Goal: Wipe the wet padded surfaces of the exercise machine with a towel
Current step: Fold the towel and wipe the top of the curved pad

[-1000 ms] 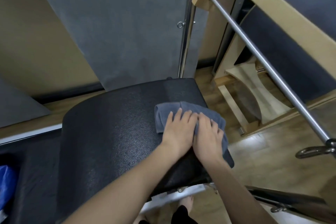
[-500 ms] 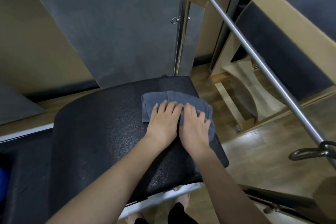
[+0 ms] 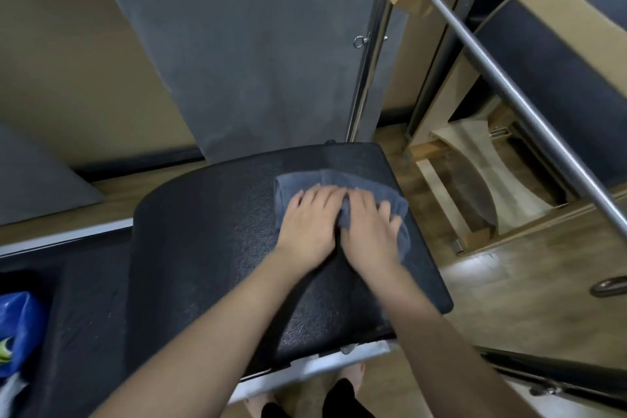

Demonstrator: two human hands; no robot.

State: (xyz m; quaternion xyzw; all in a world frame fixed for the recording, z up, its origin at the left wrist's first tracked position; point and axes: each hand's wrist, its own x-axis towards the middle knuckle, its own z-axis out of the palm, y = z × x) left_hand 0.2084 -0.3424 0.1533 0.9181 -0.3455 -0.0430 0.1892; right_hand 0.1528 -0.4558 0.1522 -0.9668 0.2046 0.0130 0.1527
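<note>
Both hands flat on towel, right of centre

Left hand (image 3: 310, 220) and right hand (image 3: 369, 231) press the towel (image 3: 386, 193); unwiped black pad (image 3: 210, 231) stretches frame-left.

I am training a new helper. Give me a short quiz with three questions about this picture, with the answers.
1. True or false: both hands press on the towel.
2. Which part of the black pad is being wiped? A) far right part B) near left part C) its underside
3. Fill in: a blue ____ lies at the left edge of the picture.

Key
1. True: the left hand and the right hand lie side by side on it.
2. A
3. bag
</note>
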